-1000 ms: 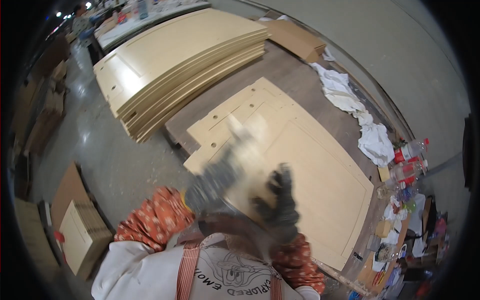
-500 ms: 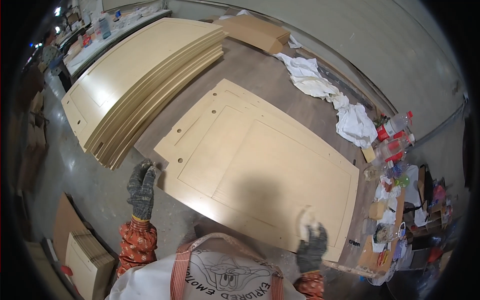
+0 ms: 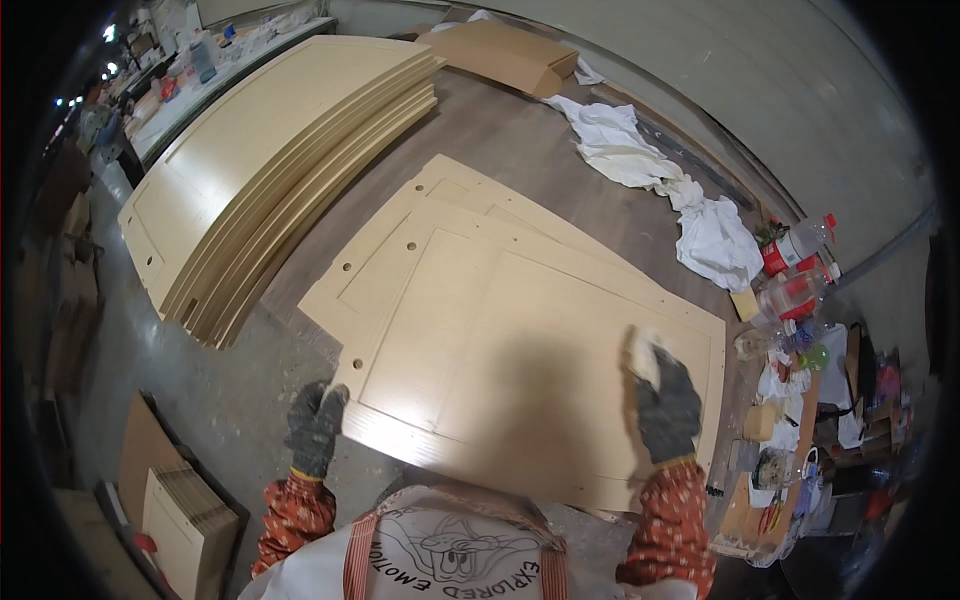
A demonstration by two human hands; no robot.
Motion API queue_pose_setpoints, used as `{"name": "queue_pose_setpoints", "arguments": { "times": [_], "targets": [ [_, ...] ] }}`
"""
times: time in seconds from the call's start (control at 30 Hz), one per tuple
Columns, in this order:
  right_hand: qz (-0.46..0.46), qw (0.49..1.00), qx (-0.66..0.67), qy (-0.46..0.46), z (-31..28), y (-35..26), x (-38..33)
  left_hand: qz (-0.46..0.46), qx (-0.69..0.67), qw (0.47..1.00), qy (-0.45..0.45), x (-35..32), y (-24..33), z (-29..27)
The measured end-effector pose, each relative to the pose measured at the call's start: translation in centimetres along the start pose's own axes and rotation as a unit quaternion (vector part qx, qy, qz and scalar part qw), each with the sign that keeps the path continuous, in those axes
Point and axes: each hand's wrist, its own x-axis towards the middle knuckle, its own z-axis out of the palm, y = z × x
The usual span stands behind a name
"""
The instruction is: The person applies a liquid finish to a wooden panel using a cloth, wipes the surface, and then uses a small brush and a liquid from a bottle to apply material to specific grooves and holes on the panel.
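Two cream door panels (image 3: pixel 580 290) with routed rectangular grooves and small round holes lie one on the other, turned at an angle to each other. My left hand (image 3: pixel 318 428), in a dark grey knit glove, grips the upper panel's near left corner. My right hand (image 3: pixel 668 408), gloved alike, is closed round a pale cream pad (image 3: pixel 643 352) on the right part of that panel. The pad is blurred, and whether it is sponge or folded cloth I cannot tell. A shadow falls across the panel's middle.
A tall stack of similar panels (image 3: pixel 270 160) stands on the left. Behind lie a cardboard box (image 3: pixel 500 55) and crumpled white cloth (image 3: pixel 715 245). Plastic bottles (image 3: pixel 795 245) and a cluttered side board (image 3: pixel 750 515) line the right. More panels (image 3: pixel 185 520) lean at lower left.
The upper panel has turned, its near left corner drawn toward me with my left hand. My right hand has moved with the pad, farther from me and slightly right.
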Motion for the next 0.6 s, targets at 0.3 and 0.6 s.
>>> {"name": "queue_pose_setpoints", "arguments": {
  "times": [0.3,0.6],
  "targets": [
    [-0.082,0.960,-0.132,-0.231,12.3,-13.4,13.3,0.014,-0.094,0.995,-0.022,-5.4,-1.2,1.5],
    [0.075,0.965,0.244,-0.066,11.1,-14.0,16.4,-0.003,-0.111,0.992,-0.053,-4.9,-2.5,0.7]
  ]
}}
